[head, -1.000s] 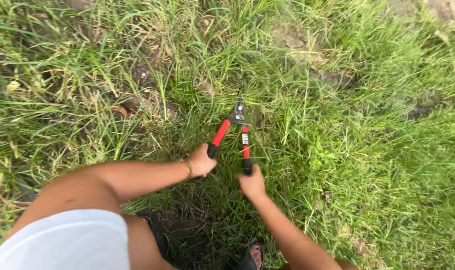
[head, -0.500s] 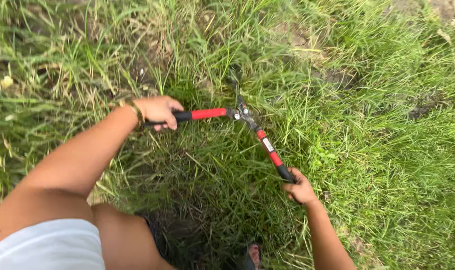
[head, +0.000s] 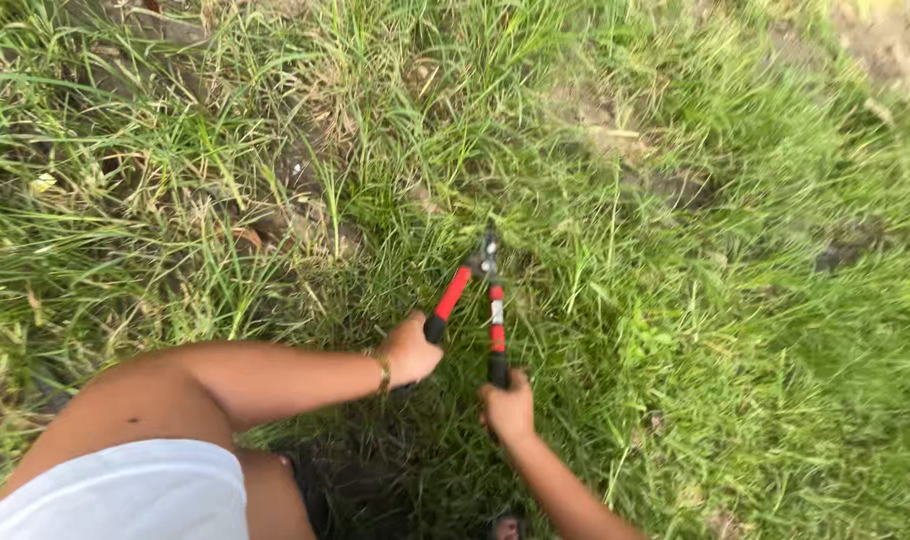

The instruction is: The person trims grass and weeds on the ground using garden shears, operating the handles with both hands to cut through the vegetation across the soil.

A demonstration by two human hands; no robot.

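Observation:
I hold a pair of long-handled shears [head: 480, 290] with red and black handles, pointed away from me into tall grass [head: 395, 150]. My left hand [head: 413, 348] grips the left handle at its black end. My right hand [head: 508, 408] grips the end of the right handle. The two handles lie close together and the short metal blades [head: 489, 248] are closed among the grass stems. A thin bracelet sits on my left wrist.
Long green grass with dry yellow blades covers the ground all around. Bare soil patches [head: 295, 200] show at the upper left and upper right [head: 885, 40]. My white sleeve [head: 125, 495] and a dark shoe [head: 505, 525] are at the bottom edge.
Half a second ago the handles were spread wide with my hands far apart. Both hands have since swung inward, bringing the handles together and closing the blades in the grass.

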